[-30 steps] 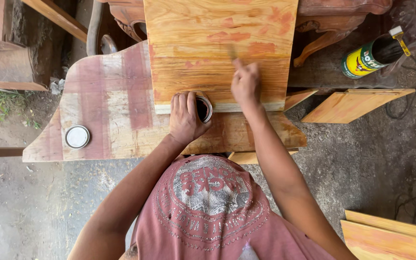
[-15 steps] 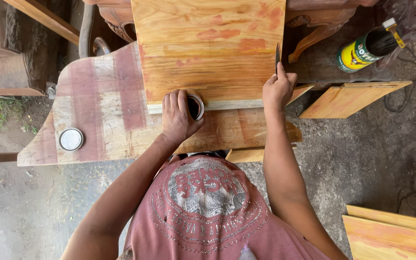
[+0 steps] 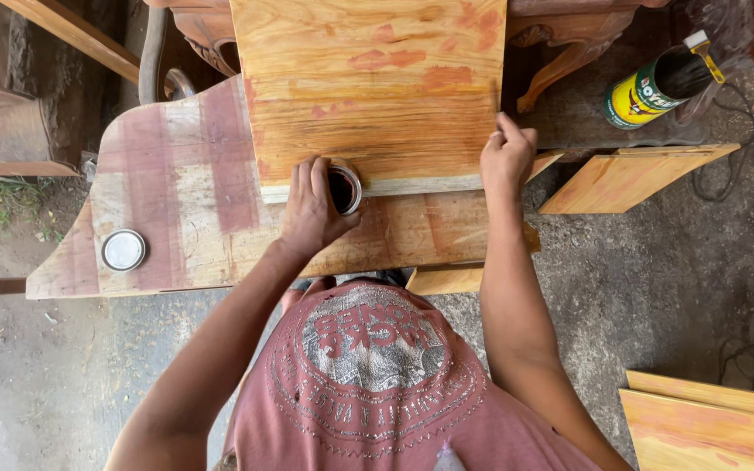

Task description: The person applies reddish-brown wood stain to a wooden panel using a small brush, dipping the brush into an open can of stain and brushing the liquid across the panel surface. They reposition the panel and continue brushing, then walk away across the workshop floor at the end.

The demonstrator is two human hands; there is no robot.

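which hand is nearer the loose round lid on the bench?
Left. The left hand grips the open tin, a stretch right of the lid; the right hand is farther right.

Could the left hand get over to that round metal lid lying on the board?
Probably yes. The left hand grips a small open can, so it is occupied, but the round lid lies on the same board, with bare wood between them.

The left hand [image 3: 311, 209] grips a small open tin [image 3: 344, 189] at the wooden panel's [image 3: 368, 87] near edge; the right hand [image 3: 506, 157] holds a brush [image 3: 494, 100] at its right edge.
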